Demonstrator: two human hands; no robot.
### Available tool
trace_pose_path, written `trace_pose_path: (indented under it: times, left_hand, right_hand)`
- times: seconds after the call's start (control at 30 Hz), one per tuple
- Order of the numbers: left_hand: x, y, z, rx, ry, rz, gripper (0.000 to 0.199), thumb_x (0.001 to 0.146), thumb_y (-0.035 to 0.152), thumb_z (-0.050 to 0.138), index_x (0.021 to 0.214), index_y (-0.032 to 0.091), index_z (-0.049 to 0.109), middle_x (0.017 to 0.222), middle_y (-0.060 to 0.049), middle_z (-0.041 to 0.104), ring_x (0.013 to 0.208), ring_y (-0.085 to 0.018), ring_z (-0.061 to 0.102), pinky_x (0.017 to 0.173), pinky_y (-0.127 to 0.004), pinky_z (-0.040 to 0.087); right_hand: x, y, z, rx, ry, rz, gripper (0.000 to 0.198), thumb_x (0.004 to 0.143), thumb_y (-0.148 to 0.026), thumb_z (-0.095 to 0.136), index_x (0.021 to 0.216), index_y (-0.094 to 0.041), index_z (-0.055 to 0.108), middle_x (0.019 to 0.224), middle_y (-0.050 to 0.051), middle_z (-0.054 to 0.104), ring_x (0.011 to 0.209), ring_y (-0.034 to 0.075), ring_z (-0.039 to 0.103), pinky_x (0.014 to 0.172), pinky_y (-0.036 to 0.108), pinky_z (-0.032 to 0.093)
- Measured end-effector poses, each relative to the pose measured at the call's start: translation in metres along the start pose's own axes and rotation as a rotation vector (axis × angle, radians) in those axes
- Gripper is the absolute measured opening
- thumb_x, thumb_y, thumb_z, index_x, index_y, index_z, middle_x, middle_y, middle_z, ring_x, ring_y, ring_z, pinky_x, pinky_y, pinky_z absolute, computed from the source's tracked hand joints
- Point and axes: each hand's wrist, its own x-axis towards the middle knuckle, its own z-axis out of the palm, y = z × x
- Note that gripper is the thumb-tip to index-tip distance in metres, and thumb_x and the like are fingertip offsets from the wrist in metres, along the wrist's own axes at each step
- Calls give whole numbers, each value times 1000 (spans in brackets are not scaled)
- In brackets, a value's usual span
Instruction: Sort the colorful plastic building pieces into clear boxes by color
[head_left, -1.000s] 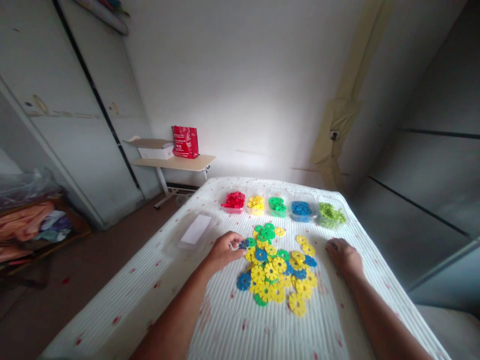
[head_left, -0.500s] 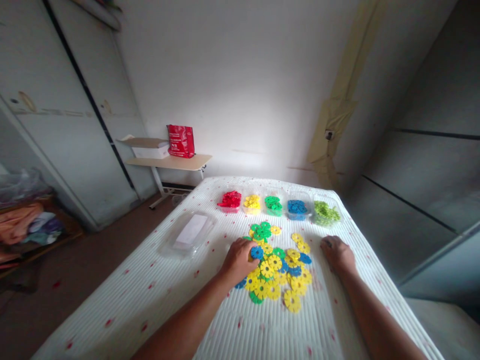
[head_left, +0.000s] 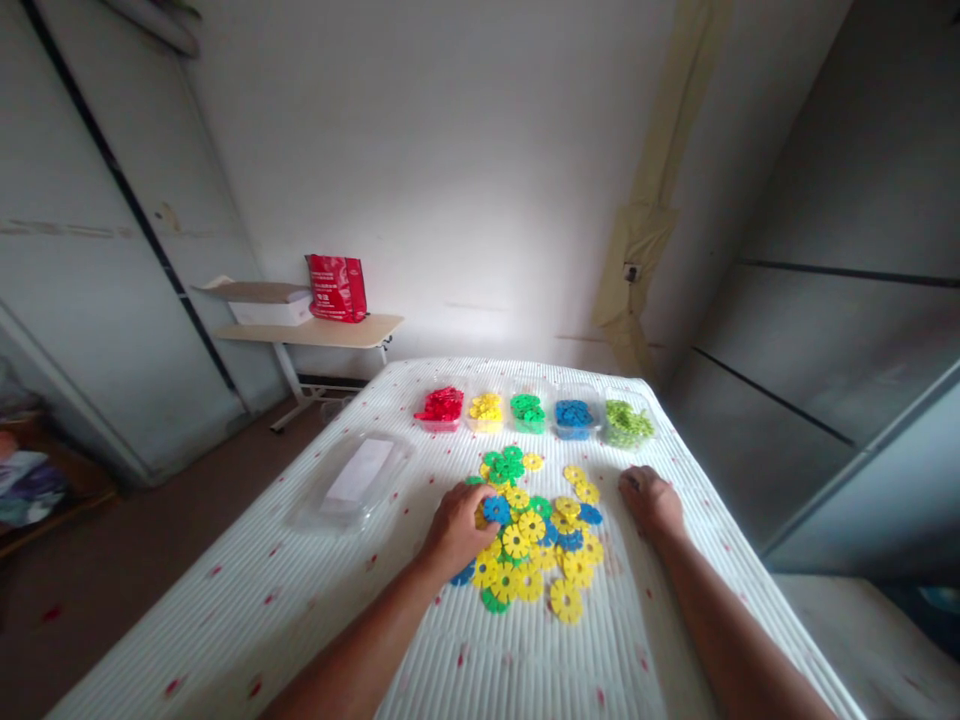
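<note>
A loose pile of notched, flower-shaped plastic discs lies mid-table, with yellow discs [head_left: 516,541], green discs [head_left: 504,466] and blue discs [head_left: 570,540] overlapping. At the pile's left side my left hand [head_left: 456,525] is closed, thumb and fingers pinching a blue notched disc [head_left: 496,509]. My right hand [head_left: 654,503] rests on the cloth to the right of the pile, its fingers curled. What is under those fingers, if anything, is hidden.
Behind the pile, clear tubs hold red pieces [head_left: 442,405], yellow pieces [head_left: 486,408], green pieces [head_left: 528,410], blue pieces [head_left: 574,415] and light-green pieces [head_left: 628,422]. A clear plastic lid [head_left: 352,485] lies left. A side table [head_left: 330,333] carries a red bag [head_left: 337,288].
The camera view has turned slightly to the right, so everything appears shifted left. My left hand still holds the blue disc, and both hands stay about where they were on the table.
</note>
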Motion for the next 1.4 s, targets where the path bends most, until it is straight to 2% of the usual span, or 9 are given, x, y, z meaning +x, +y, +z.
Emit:
trace_pose_path:
  times: [0.37,0.53,0.77,0.97,1.07,1.2,1.4]
  left_hand:
    - [-1,1,-2,-27,18,-30,32,61,16,63,93,21,59,89,-2,64,86,-18,57,79,-28,44]
    - [-1,2,-3,-28,-5,-7,45,60,17,65,104,22,57,92,-2,64,89,-19,57,81,-29,43]
    - [0,5,-2,13,-6,12,36,61,16,64,96,22,61,89,-1,64,89,-19,56,82,-31,41]
    - [0,5,-2,35,-11,21,40,61,16,63,101,22,60,87,-1,63,88,-19,56,82,-31,41]
    - [1,6,-4,50,-39,49,44,60,18,63,104,22,60,94,-3,62,93,-20,55,84,-32,41]
    - [2,7,-6,64,-99,68,40,61,24,64,101,23,62,100,-4,61,97,-21,53,85,-33,40]
    - [4,8,-7,36,-148,26,25,62,19,62,87,21,64,92,-2,62,92,-19,55,81,-30,41]
  right_hand:
    - [1,6,7,35,38,-20,20,79,-26,44,76,-18,62,81,4,60,68,12,51,54,22,26]
    - [1,6,7,22,41,-26,20,79,-26,44,76,-18,62,82,4,60,68,12,51,54,22,26]
    - [2,8,10,-2,39,-33,22,81,-27,43,77,-18,62,83,4,60,68,12,51,54,22,25]
    - [3,8,11,8,45,-32,21,80,-26,44,77,-18,63,83,4,60,68,12,52,53,22,26]
    - [2,7,9,15,38,-17,21,80,-26,44,76,-18,63,82,4,60,67,12,52,53,22,26]
    - [2,6,7,15,32,-19,21,80,-26,44,76,-18,63,82,4,60,67,11,51,54,22,26]
    - [1,5,7,0,25,-8,21,81,-26,43,77,-18,62,84,4,60,69,11,52,53,21,26]
